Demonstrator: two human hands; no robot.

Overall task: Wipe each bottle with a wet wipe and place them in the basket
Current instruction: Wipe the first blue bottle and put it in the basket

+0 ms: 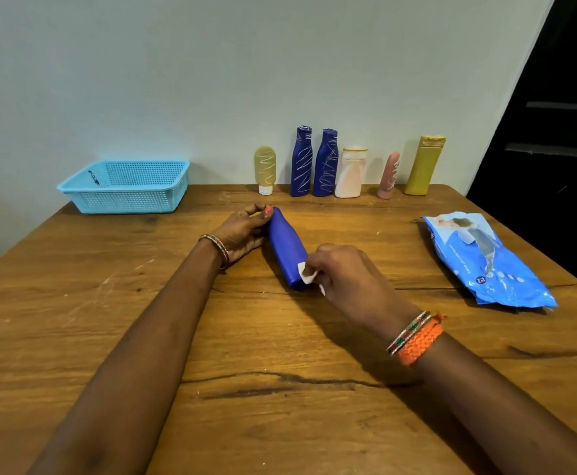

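head view, wooden table (pixel 280 423). blue bottle (pixel 285 246) lying on its side mid-table, long axis running from far-left to near-right; narrow neck end points away toward the wall, flat base end toward the person. surface plain, without scribbles.

left hand (pixel 242 231): fingers curled round the neck end of the bottle, thumb and forefinger meeting above it, holding it down on the wood.

right hand (pixel 342 272): fingers bunched, pinching a small white wipe (pixel 306 272) against the bottle near its base end.

basket (pixel 126 186): light blue, perforated, far left at the wall; nothing visible inside it from here, well apart from the bottle.

row standing upright along the wall, left to right: yellow tube (pixel 265 169) on its white cap, two dark blue bottles (pixel 301 161) (pixel 326 162) with white scribbles, white bottle (pixel 350 173), pink tube (pixel 390 176), mustard bottle (pixel 424 164).

wipes pack (pixel 485 258): blue, lying flat at the right edge, torn open on top.
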